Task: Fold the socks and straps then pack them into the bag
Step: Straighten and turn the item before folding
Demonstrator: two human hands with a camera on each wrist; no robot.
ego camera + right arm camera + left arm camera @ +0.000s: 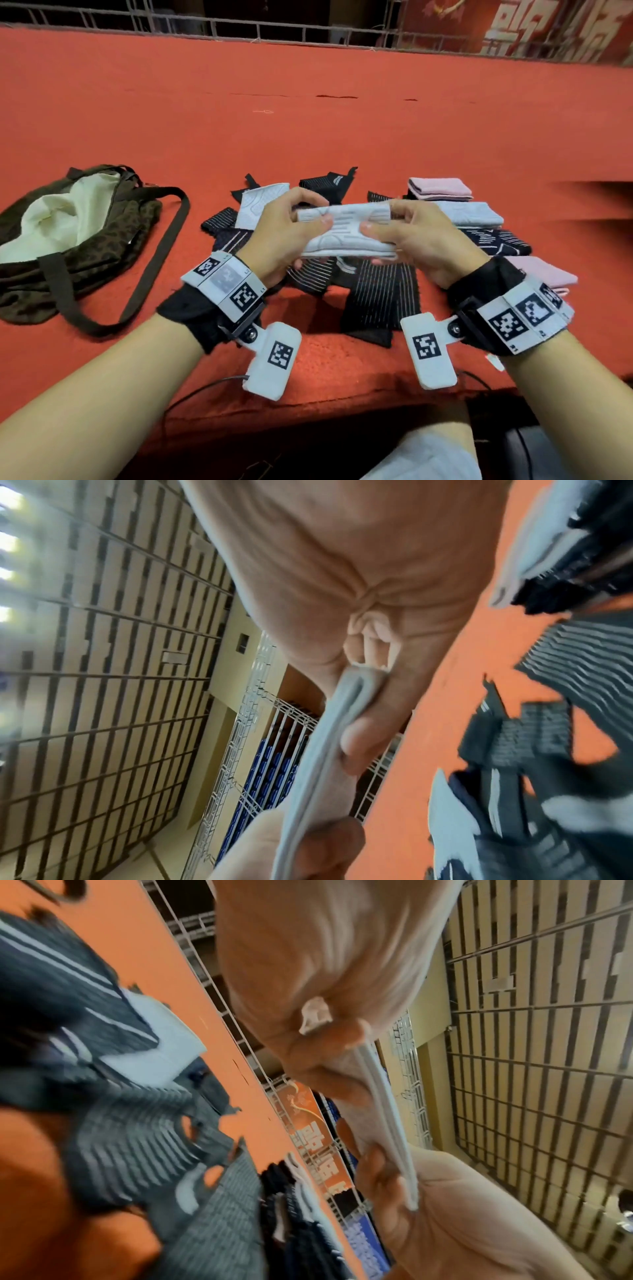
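Fingers of my left hand (279, 236) and right hand (416, 240) pinch opposite ends of a folded white sock (346, 233), holding it flat above the dark striped socks and straps (373, 291) spread on the red tabletop (308, 120). Folded pink sock (440, 188) and pale blue sock (472, 214) lie just beyond my right hand. Open bag (68, 240) rests at the left, well apart from the pile.

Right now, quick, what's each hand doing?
Left hand: fingers pinching the white sock.
Right hand: fingers pinching the same white sock's other end.
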